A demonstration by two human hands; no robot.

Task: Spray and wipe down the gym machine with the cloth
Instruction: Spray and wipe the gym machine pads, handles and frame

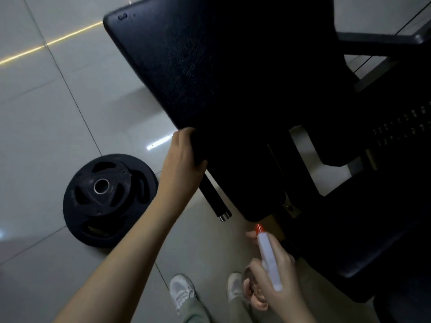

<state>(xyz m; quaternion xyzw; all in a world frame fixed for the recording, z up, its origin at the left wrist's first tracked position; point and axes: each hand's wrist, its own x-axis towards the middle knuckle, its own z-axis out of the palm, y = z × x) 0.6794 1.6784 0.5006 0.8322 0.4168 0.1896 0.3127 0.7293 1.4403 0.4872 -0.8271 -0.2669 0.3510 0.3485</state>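
Tiled floor (58, 113); left hand (182, 164) clasps pad (186, 66) edge, right hand (277, 283) spray bottle (268, 255).

Left of the pad (198, 78) the floor (46, 113) lies open as far as the plate (107, 199), flat near its lower-left corner. A short bar (214, 201) juts out below the pad's lower edge. Right of it, seat (361, 241) and frame (384, 40) crowd in, leaving narrow gaps.

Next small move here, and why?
Probably raise the right hand and squeeze the spray bottle at the black pad. Its red nozzle sits just below the pad's lower edge, while the left hand grips the pad's corner.
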